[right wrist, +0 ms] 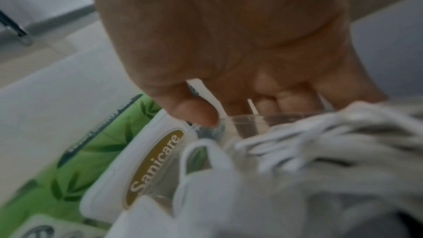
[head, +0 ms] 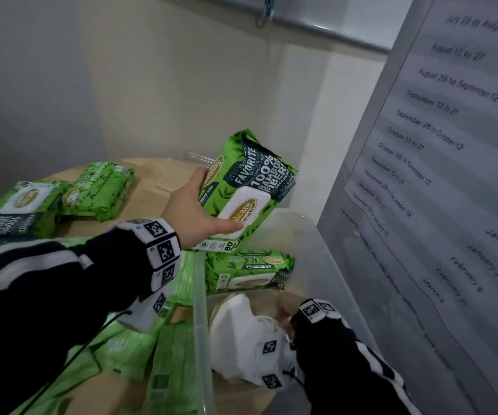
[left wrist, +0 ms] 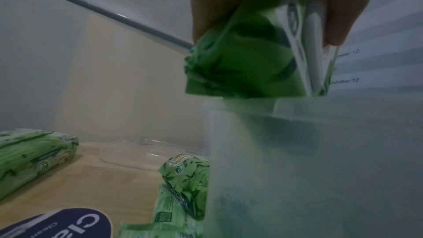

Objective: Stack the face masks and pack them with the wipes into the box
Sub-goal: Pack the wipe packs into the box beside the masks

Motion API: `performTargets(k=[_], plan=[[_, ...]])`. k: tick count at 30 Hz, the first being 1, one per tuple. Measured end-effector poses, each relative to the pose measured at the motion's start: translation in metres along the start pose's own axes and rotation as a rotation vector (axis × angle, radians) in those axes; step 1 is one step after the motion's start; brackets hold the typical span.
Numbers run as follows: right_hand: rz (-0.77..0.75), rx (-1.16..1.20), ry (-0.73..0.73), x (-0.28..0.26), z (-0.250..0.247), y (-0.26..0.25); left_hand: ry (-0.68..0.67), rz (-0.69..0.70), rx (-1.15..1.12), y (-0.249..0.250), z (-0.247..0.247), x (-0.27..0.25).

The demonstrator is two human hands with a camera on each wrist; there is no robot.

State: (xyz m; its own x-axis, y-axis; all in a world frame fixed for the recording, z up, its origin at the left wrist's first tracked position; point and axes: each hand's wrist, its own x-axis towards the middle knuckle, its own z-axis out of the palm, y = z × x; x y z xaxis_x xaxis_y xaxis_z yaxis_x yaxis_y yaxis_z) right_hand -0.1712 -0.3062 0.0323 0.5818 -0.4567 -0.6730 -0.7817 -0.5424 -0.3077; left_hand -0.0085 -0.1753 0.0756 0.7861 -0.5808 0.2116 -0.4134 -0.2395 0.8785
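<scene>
My left hand (head: pixel 195 205) grips a green wipes pack (head: pixel 250 187) with a white flip lid, tilted in the air above the far end of the clear plastic box (head: pixel 316 250). In the left wrist view the same held pack (left wrist: pixel 251 52) hangs just over the box wall (left wrist: pixel 297 151). A second wipes pack (head: pixel 247 269) lies flat inside the box at its far end. Nearer to me in the box sits a pile of white face masks (head: pixel 241 333). My right hand (head: pixel 285 314) is down in the box on them, its fingers (right wrist: pixel 286 100) curled around the masks (right wrist: pixel 320 142) and their straps.
More green wipes packs lie on the wooden table (head: pixel 152 190) at far left (head: pixel 26 202) and left of the box (head: pixel 140 348). A clear lid (head: pixel 199 158) lies beyond the box. A printed sheet of dates (head: pixel 436 175) hangs close on the right.
</scene>
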Motion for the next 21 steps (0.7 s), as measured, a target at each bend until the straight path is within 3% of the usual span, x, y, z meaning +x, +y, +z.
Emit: performTargets(k=[4, 9, 11, 13, 15, 21], plan=[[0.071, -0.117, -0.064, -0.029, -0.004, -0.009, -0.005, -0.003, 0.009, 0.003, -0.002, -0.007], [0.032, -0.589, 0.194, -0.017, 0.005, 0.014, -0.004, -0.048, -0.065, 0.009, -0.009, -0.018], [0.056, -0.522, 0.290, -0.017, -0.005, 0.016, -0.004, -0.063, -0.093, 0.011, -0.012, -0.022], [0.029, -0.273, 0.325, -0.019, -0.026, 0.012, 0.013, -0.091, -0.135, 0.011, -0.014, -0.024], [0.033, -0.153, 0.255, -0.012, -0.051, 0.013, 0.034, -0.117, -0.191, 0.011, -0.016, -0.025], [0.071, -0.084, 0.233, -0.040, -0.110, 0.020, 0.036, -0.226, -0.277, 0.016, -0.025, -0.022]])
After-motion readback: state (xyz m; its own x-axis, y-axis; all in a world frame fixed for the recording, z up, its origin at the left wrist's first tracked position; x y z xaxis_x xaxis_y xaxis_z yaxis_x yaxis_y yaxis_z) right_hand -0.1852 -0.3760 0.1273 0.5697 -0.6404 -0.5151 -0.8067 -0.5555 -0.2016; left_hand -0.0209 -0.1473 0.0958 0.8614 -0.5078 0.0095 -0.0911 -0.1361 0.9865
